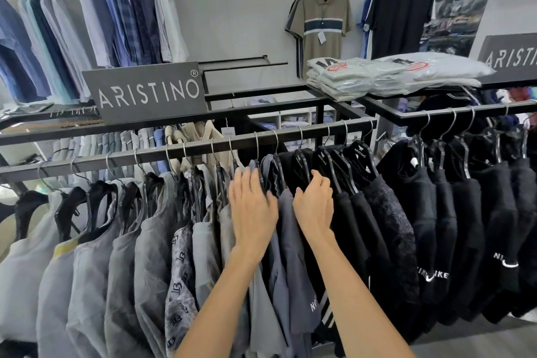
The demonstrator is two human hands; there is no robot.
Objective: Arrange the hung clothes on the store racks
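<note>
A black metal rail (203, 147) runs across the head view with clothes on black hangers. Grey shirts (116, 256) hang on the left, dark grey ones (286, 241) in the middle, black tops (386, 227) on the right. My left hand (251, 208) lies flat with straight fingers against the shoulders of the grey shirts, at the gap before the dark grey ones. My right hand (315, 206) has its fingers curled over the shoulder of a black garment (302, 171) next to the dark grey shirts.
A grey ARISTINO sign (148, 93) stands on the rack top. Folded bagged shirts (377, 75) lie stacked on the upper shelf at right. A second rail (479, 109) holds black sweatshirts. Polo shirts (322, 23) and blue dress shirts (122, 6) hang on the back wall.
</note>
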